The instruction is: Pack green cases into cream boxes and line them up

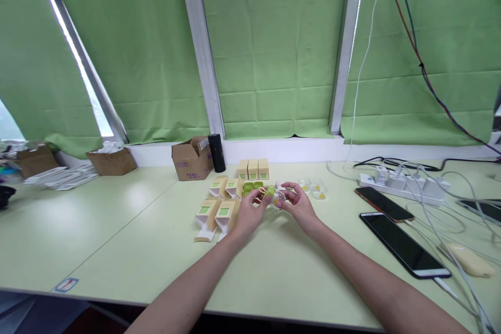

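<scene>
Both my hands meet over the table around a small green and white item (271, 192) with a pale loop at its left; its exact kind is too small to tell. My left hand (253, 210) pinches it from the left, fingers closed. From the right, my right hand (298, 205) grips its white end, thumb and fingertips together. Just behind my left hand sit green pieces (252, 186). Left of it stand several small cream boxes with green labels (225, 213), the front ones with their flaps hanging open. Clear plastic pieces with yellow spots (318, 190) lie behind my right hand.
Three closed cream boxes (253, 169) stand at the back, near a cardboard box (191, 159) and a black cylinder (216, 153). On the right are a power strip (403, 190), phones (403, 244) and tangled white cables. Paper stacks (72, 176) lie far left.
</scene>
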Demonstrator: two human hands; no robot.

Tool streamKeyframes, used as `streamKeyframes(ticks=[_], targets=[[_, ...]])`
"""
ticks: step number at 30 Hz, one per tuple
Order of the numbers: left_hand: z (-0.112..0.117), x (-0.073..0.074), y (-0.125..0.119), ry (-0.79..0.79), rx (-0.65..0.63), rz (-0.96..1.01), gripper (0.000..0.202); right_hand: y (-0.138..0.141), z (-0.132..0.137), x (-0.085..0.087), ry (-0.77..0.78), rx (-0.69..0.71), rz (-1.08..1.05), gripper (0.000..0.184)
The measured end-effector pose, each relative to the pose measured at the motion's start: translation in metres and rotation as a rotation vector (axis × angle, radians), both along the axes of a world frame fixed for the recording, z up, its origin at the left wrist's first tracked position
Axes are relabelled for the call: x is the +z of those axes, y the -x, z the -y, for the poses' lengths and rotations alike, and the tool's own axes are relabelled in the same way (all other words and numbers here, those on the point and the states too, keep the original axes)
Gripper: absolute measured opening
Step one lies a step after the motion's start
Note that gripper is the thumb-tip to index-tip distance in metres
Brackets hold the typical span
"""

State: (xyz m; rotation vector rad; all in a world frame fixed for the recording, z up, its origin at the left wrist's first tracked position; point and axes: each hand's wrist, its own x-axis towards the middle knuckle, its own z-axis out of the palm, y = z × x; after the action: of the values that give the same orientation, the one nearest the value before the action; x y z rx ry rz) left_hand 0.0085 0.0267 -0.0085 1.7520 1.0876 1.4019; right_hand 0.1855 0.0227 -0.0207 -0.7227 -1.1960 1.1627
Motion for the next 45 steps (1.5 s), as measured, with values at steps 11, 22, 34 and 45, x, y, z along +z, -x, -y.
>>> streamKeyframes(ticks=[11,22,34,45], targets=[[0.005,0.002,-0.001,-0.015,0.024,-0.049,0.047,-0.002,0.002,-0.001,-0.049,0.029,0.042,0.067],[0.001,-0.002,0.0,-0.023,0.045,-0.091,0.046,-0.004,0.007,-0.001,-0.107,0.115,0.108,0.061],[0.007,-0.001,0.003,-0.068,-0.068,-0.079,0.042,-0.002,0.006,-0.002,-0.131,0.06,0.106,0.051],[0.01,-0.002,0.002,-0.083,-0.054,-0.131,0.033,0.0,0.004,-0.005,-0.137,0.032,0.127,0.046]])
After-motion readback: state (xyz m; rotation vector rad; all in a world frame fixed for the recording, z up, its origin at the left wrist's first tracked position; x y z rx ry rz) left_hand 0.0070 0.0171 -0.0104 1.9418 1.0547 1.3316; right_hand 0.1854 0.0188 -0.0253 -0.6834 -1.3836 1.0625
